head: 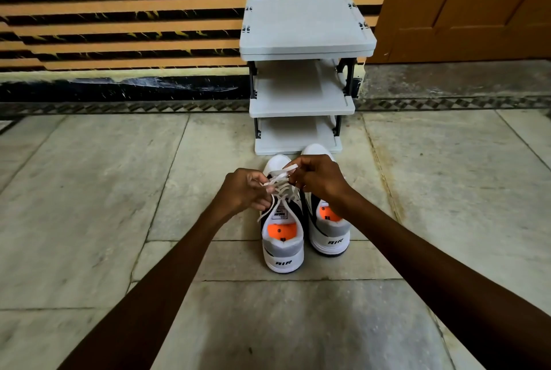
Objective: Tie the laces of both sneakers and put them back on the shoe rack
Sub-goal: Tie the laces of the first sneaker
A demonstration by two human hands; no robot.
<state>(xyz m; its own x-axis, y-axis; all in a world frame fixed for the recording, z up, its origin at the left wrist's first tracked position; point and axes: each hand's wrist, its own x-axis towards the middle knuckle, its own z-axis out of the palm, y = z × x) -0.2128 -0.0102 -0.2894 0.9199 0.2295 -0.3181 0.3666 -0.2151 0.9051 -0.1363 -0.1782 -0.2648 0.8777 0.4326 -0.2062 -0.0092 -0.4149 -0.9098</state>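
Now your left hand (pixel 243 191) and right hand (pixel 316 179) both pinch laces (pixel 278 179) above left sneaker (pixel 283 238); right sneaker (pixel 328 229) touching at 3 o'clock, shoe rack (pixel 304 71) near at 12.

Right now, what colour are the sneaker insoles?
Bright orange insoles, seen through the openings of both sneakers in the head view.

sneakers (pixel 283 238): white, black and grey, orange insoles
laces (pixel 278 191): white
shoe rack (pixel 304 41): light grey shelves, black posts
floor (pixel 89 191): pale marbled tiles
wall (pixel 119 12): orange and black stripes
door (pixel 465 6): brown
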